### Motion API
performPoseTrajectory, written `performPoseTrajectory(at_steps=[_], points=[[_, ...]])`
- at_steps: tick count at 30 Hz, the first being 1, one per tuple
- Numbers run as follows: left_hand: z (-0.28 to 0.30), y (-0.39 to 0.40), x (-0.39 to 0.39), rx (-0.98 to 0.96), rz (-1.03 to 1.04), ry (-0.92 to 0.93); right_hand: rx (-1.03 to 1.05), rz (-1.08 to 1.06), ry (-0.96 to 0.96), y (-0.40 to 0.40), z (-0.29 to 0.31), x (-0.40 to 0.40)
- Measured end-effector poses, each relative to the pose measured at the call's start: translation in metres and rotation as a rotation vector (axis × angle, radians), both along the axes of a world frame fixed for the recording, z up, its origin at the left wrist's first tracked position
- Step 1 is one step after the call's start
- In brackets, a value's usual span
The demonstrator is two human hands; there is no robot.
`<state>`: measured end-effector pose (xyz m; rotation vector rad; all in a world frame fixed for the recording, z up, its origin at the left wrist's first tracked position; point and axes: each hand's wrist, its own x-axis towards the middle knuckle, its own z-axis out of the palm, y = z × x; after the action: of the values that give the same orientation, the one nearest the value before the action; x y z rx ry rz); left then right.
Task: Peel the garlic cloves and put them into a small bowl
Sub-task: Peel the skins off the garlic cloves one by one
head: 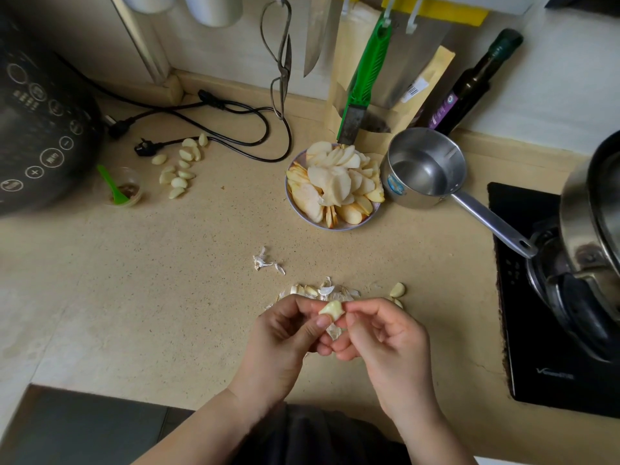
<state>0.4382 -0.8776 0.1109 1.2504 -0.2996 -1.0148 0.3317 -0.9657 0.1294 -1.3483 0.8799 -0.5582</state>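
Above the speckled beige stone countertop, the left hand and the right hand meet fingertip to fingertip, both pinching one pale yellow garlic clove that sits between their thumbs and forefingers, with a scrap of papery skin hanging below it. Just beyond the fingers lies a heap of white garlic skins and unpeeled cloves, and a single peeled clove rests near the right hand. A loose cluster of peeled cream-coloured cloves lies well apart at the far left, beside a small clear plastic cup with a green spoon.

Both hands together, fingers curled.
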Motion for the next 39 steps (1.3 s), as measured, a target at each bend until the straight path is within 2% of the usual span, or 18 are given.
performPoseTrajectory(at_steps=[5, 10, 15, 19, 24, 33, 39], points=[[-0.0002, -0.0015, -0.0016, 0.060, 0.047, -0.160, -0.060, -0.026, 0.080, 0.0022, -0.0014, 0.0047], [-0.0022, -0.0002, -0.0009, 0.118, 0.040, -0.348, -0.219, -0.013, 0.203, 0.0022, -0.0036, 0.0056], [-0.0046, -0.0005, -0.0013, 0.120, 0.034, -0.378, -0.389, -0.007, 0.278, 0.0015, -0.0016, 0.0078], [-0.0049, -0.0010, -0.0011, 0.083, 0.005, -0.202, -0.364, -0.027, 0.290, 0.0017, -0.0003, 0.0091], [-0.0056, 0.0016, 0.0004, 0.053, -0.047, 0.113, -0.115, -0.050, 0.193, 0.0022, 0.0005, 0.0100], [-0.0039, 0.0016, 0.0004, 0.014, -0.070, 0.232, -0.028, -0.004, 0.073, 0.0027, 0.0046, 0.0096], [-0.0018, 0.0036, 0.0058, -0.035, -0.075, 0.411, -0.068, -0.030, 0.089, -0.0004, 0.0016, 0.0062]])
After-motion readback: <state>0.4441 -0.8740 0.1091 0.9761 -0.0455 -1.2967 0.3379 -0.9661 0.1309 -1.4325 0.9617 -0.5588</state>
